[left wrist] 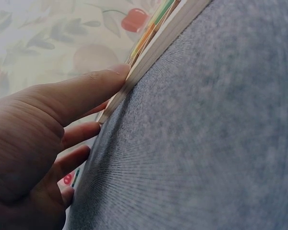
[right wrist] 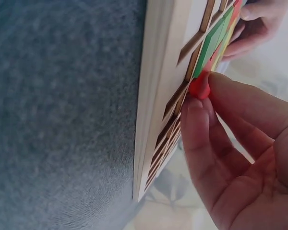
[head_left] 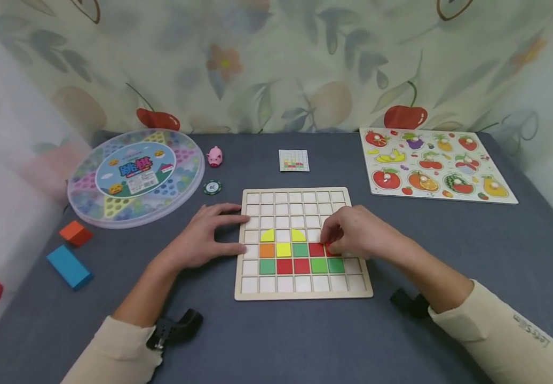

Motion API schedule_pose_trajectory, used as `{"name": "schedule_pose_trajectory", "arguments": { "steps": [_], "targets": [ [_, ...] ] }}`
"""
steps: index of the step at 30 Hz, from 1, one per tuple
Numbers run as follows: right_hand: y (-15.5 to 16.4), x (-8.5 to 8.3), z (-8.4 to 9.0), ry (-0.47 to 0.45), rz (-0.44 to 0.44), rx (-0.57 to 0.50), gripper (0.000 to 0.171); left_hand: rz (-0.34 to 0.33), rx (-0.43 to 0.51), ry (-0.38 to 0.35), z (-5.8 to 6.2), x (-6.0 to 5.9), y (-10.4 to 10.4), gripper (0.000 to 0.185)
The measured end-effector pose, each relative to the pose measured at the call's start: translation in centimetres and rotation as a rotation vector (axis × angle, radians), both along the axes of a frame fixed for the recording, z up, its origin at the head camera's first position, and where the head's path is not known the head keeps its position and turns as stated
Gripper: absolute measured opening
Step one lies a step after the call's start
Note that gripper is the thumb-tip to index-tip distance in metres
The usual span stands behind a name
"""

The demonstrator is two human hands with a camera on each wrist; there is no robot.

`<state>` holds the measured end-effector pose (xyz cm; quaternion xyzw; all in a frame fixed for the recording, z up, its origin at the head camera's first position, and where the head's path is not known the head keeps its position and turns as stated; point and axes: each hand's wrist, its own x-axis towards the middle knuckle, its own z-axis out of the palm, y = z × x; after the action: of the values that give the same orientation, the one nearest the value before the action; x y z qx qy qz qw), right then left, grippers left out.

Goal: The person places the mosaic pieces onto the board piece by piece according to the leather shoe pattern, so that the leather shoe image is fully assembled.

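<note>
A wooden grid board lies on the grey table, holding several coloured tiles in its middle rows: yellow, orange, green and red. My right hand pinches a small red tile at the right end of the coloured row; in the right wrist view the red tile sits between fingertip and thumb against the board. My left hand rests flat on the table with straight fingers touching the board's left edge, the thumb pressed along it.
A round plastic marble game case stands back left, with a pink pig and a green chip beside it. Orange and blue blocks lie left. A pattern card and a fruit puzzle lie behind.
</note>
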<state>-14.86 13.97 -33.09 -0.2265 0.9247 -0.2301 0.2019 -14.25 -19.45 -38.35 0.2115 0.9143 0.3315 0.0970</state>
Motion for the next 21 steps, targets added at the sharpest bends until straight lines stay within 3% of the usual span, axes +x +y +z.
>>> {"name": "schedule_pose_trajectory", "arguments": {
  "steps": [21],
  "targets": [
    [-1.0,1.1,0.3,0.115,-0.017,0.04,0.004,0.016,-0.013,-0.005,0.4,0.3,0.0,0.066]
  ]
}}
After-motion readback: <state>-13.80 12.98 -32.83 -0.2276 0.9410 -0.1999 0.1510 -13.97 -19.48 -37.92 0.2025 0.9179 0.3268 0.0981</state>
